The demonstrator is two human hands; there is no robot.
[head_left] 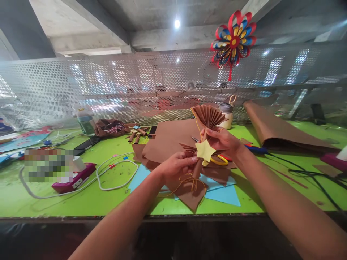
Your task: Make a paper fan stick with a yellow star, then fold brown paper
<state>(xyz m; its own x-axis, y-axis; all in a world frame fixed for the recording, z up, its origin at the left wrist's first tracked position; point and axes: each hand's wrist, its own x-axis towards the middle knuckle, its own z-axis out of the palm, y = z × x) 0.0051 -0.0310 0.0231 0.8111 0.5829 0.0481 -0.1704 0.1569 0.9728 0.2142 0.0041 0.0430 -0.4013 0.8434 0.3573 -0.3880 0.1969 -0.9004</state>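
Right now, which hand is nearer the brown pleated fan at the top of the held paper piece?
Right. The right hand grips the paper piece just below the pleated fan; the left hand is lower, beside the yellow star.

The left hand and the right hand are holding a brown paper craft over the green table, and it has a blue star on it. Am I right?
Almost! The star is pale yellow, not blue; the head view shows it. The rest is right: the left hand and right hand hold the brown paper craft over the green table.
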